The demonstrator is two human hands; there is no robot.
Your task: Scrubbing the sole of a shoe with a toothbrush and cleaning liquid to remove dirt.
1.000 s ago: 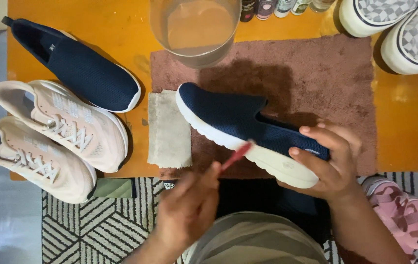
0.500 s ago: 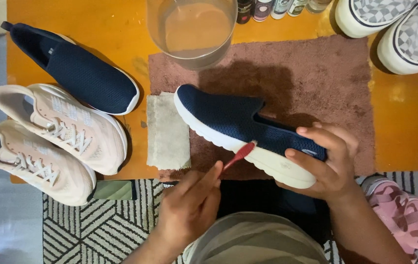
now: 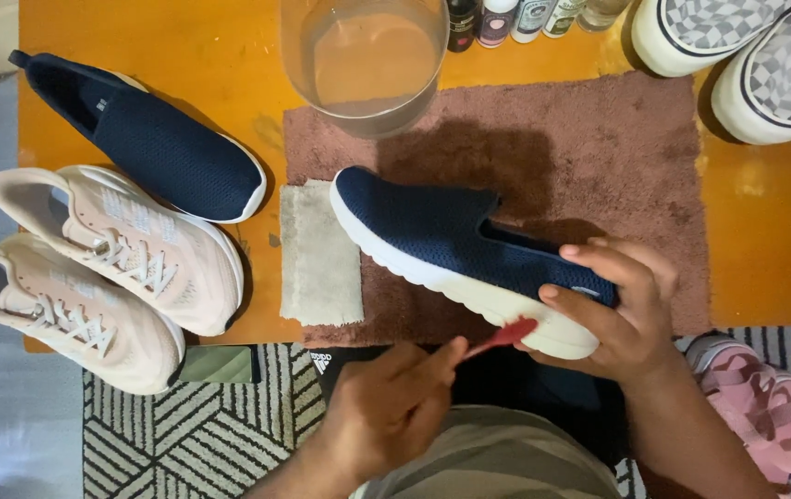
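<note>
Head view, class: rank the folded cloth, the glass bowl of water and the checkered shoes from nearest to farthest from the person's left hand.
Measured from the left hand:
1. Folded cloth, just above it, at the mat's left edge.
2. Glass bowl, at the top, centre.
3. Checkered shoes, top right corner.

Navy slip-on shoe (image 3: 451, 236) with white sole is lying on its side across the brown towel (image 3: 617, 148), toe pointing upper left, heel sitting in the right hand (image 3: 622, 310). Red-handled brush (image 3: 506, 337) is touching the sole edge near the heel, pinched in the left hand (image 3: 395, 407).
</note>
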